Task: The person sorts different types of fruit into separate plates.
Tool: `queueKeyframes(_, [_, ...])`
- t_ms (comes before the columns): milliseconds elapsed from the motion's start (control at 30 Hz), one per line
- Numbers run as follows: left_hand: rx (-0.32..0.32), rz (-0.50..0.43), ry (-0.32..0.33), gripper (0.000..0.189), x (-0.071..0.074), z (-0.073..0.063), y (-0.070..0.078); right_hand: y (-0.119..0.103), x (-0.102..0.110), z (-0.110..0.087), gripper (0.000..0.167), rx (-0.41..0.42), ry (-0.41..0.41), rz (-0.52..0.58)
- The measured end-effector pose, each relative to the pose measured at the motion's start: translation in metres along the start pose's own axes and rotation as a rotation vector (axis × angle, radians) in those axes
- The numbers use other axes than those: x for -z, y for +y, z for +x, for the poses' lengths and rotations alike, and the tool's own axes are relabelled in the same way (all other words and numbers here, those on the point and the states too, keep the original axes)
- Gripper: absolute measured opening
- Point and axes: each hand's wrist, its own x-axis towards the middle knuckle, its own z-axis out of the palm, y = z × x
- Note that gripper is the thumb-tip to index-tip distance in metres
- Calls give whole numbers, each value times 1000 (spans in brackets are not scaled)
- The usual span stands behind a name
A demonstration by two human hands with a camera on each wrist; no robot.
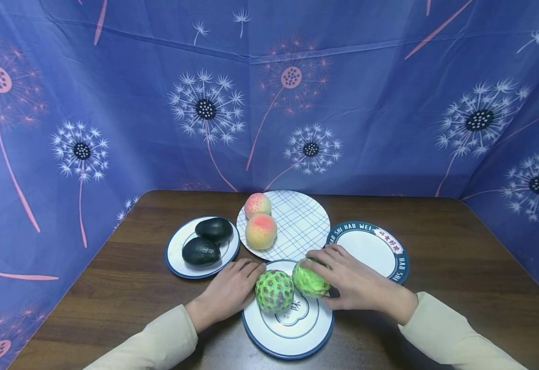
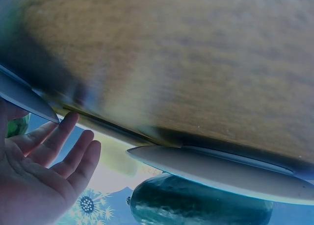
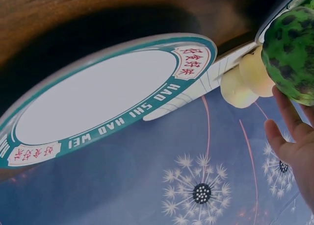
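Two bumpy green fruits, like sugar apples, sit on the near blue-rimmed plate (image 1: 288,345). Dark spots cover the left sugar apple (image 1: 274,292); the right sugar apple (image 1: 310,281) looks brighter green in the head view. My right hand (image 1: 357,280) holds the right one, fingers over its far side and thumb near its lower right. From the right wrist, fingertips of that hand (image 3: 299,144) meet the spotted green surface (image 3: 293,56). My left hand (image 1: 230,290) rests at the plate's left rim beside the left fruit. Its fingers look loosely extended in the left wrist view, where its thumb is hidden.
Two dark avocados (image 1: 201,251) lie on a blue-rimmed plate (image 1: 177,259) at left. Behind, a checked plate (image 1: 299,221) bears two peaches (image 1: 261,231). A green-rimmed plate (image 1: 366,249) with lettering stands beyond my right hand. Blue dandelion cloth (image 1: 269,128) hangs behind the wooden table (image 1: 126,267).
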Motion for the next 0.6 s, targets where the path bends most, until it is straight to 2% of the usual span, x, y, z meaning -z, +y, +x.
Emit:
queueKeyframes(433, [18,-30,23,51,-1,0,0,-2,-5,-8,81,21,-1,26])
queueKeyframes(600, [18,-31,37,52,0,0,0,-4,-3,-9,82,13,-35,59])
